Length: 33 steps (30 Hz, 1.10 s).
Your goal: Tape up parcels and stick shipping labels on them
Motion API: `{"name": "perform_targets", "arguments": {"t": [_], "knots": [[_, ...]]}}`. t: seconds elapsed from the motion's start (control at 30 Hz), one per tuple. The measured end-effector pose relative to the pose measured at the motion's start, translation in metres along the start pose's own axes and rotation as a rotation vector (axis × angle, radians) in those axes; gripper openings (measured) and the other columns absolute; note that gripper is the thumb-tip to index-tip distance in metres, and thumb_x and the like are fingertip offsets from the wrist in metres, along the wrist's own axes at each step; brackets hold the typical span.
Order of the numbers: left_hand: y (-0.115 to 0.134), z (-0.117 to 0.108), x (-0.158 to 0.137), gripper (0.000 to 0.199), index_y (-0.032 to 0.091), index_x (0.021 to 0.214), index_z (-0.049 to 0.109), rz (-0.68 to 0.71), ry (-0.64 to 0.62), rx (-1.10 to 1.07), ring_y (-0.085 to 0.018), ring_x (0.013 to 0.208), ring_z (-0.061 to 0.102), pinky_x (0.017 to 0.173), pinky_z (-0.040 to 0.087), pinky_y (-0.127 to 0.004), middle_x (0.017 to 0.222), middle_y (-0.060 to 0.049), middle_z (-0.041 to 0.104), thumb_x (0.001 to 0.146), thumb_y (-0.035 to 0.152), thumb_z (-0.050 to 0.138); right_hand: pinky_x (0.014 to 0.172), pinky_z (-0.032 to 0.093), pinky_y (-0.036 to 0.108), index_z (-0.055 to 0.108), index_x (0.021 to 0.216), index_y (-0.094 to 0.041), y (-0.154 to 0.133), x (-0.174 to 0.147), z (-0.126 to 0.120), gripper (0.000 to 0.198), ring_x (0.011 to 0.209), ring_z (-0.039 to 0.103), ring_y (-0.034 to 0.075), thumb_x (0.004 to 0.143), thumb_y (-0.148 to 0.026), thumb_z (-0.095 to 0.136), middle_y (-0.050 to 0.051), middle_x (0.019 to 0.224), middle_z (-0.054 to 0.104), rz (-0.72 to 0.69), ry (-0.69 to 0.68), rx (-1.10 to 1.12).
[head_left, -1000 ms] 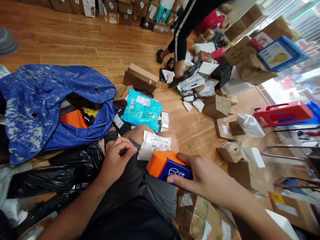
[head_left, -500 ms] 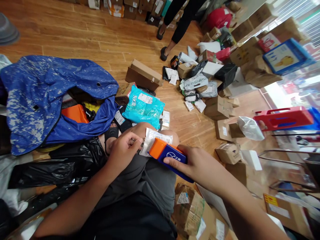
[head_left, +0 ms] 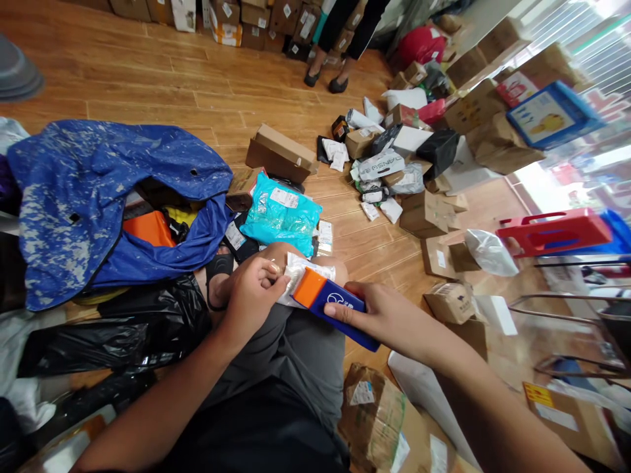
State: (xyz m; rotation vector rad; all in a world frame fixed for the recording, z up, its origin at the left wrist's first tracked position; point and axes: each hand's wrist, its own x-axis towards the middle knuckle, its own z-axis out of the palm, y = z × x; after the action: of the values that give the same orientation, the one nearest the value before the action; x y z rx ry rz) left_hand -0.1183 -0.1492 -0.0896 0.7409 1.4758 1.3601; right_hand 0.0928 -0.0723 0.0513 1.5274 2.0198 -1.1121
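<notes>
fingers (head_left: pixel 263 268) of the l. hand (head_left: pixel 256 290) are sitting narrow, bent in twd the thumb, right by the l. edge of a white packet (head_left: pixel 319 268); can't tell if they're pinching it or something thin. r. hand (head_left: pixel 377 314) is holding an orange/blue block (head_left: pixel 340 310), thumb lying across the blue side, other fingers mostly hidden behind. block's orange end is pointing twd the l. hand & covering part of the packet in view, w/ the packet showing over the wearer's knees; can't tell if it's touching them. grey shorts (head_left: pixel 290 355) are showing below.

past the knees, a teal bag (head_left: pixel 280 220) w/ a white label is lying on the wood floor (head_left: pixel 192 72), & a long brown carton (head_left: pixel 279 157) is sitting just behind it. to the l., a big blue sack (head_left: pixel 73 190) w/ whitish patches is gaping, an orange thing (head_left: pixel 150 230) showing inside; black plastic (head_left: pixel 123 322) is lying nearer the wearer. to the r., a taped carton (head_left: pixel 374 417) is sitting near the thigh. farther off, a pile of pkgs (head_left: pixel 379 164) is spreading over the floor, & another person (head_left: pixel 336 26) is standing near it, only legs & dark shoes showing.
</notes>
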Motion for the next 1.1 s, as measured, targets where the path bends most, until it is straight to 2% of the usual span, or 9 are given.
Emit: {"name": "perform_targets", "arguments": {"t": [0.13,0.2,0.4,0.53,0.7,0.83,0.9,1.0,1.1], "knots": [[0.008,-0.018,0.004,0.032,0.020,0.094,0.065,-0.019,-0.007,-0.017,-0.013,0.062,0.061,0.058,0.042,-0.024,0.077,0.000,0.072,0.076,0.038,0.085,0.060,0.047,0.027,0.069,0.099,-0.017,0.004,0.001,0.009,0.065,0.070,0.061,0.017,0.093,-0.082,0.066,0.004,0.081,0.067,-0.099,-0.115,0.366],[0.011,-0.029,0.009,0.035,0.019,0.096,0.067,-0.044,-0.030,-0.002,-0.014,0.062,0.061,0.058,0.042,-0.025,0.076,0.000,0.071,0.074,0.039,0.087,0.063,0.048,0.027,0.069,0.103,-0.017,0.001,0.005,0.018,0.066,0.072,0.060,0.017,0.093,-0.081,0.067,0.003,0.084,0.067,-0.123,-0.155,0.468],[0.006,-0.038,0.012,0.048,0.017,0.106,0.070,-0.169,-0.053,-0.064,-0.016,0.067,0.067,0.065,0.048,-0.027,0.079,-0.001,0.074,0.071,0.042,0.089,0.065,0.046,0.028,0.066,0.099,-0.017,-0.002,0.014,0.033,0.066,0.073,0.057,0.017,0.091,-0.082,0.069,0.002,0.083,0.063,-0.197,-0.176,0.556],[0.002,-0.032,0.009,0.048,0.018,0.113,0.073,-0.165,-0.027,-0.120,-0.021,0.076,0.073,0.070,0.053,-0.029,0.085,-0.004,0.079,0.080,0.049,0.086,0.063,0.045,0.027,0.066,0.098,-0.017,0.005,0.014,0.036,0.063,0.073,0.054,0.016,0.091,-0.079,0.072,0.002,0.082,0.062,-0.201,-0.171,0.580],[0.003,-0.032,0.012,0.050,0.018,0.124,0.077,-0.119,-0.029,-0.094,-0.020,0.068,0.071,0.065,0.052,-0.029,0.072,-0.001,0.074,0.088,0.052,0.079,0.064,0.041,0.027,0.066,0.100,-0.016,0.009,0.015,0.037,0.060,0.073,0.051,0.015,0.092,-0.075,0.074,0.001,0.083,0.059,-0.204,-0.190,0.595],[0.004,-0.033,0.015,0.078,0.014,0.152,0.059,-0.114,0.033,-0.069,-0.020,0.067,0.069,0.067,0.052,-0.029,0.067,0.003,0.072,0.086,0.049,0.082,0.065,0.041,0.027,0.066,0.101,-0.016,0.010,0.016,0.038,0.062,0.074,0.051,0.015,0.092,-0.076,0.072,0.001,0.085,0.059,-0.203,-0.193,0.607],[0.003,-0.032,0.016,0.084,0.011,0.155,0.054,-0.115,0.031,-0.053,-0.020,0.066,0.069,0.067,0.051,-0.029,0.065,0.003,0.070,0.086,0.049,0.082,0.065,0.041,0.027,0.065,0.101,-0.016,0.009,0.016,0.038,0.063,0.074,0.051,0.016,0.092,-0.078,0.072,0.001,0.085,0.058,-0.198,-0.191,0.602],[0.001,-0.032,0.015,0.076,0.013,0.150,0.057,-0.034,0.059,0.060,-0.015,0.062,0.062,0.064,0.049,-0.026,0.074,0.003,0.069,0.086,0.045,0.082,0.065,0.042,0.028,0.065,0.101,-0.016,0.008,0.016,0.038,0.065,0.075,0.052,0.017,0.090,-0.080,0.072,0.002,0.085,0.059,-0.183,-0.184,0.589],[0.007,-0.035,0.005,0.053,0.021,0.139,0.066,0.204,0.214,0.273,-0.013,0.073,0.061,0.067,0.050,-0.025,0.101,-0.002,0.068,0.090,0.036,0.080,0.067,0.044,0.029,0.066,0.102,-0.017,0.008,0.016,0.039,0.064,0.076,0.054,0.018,0.090,-0.079,0.071,0.003,0.087,0.062,-0.182,-0.164,0.578]]}}
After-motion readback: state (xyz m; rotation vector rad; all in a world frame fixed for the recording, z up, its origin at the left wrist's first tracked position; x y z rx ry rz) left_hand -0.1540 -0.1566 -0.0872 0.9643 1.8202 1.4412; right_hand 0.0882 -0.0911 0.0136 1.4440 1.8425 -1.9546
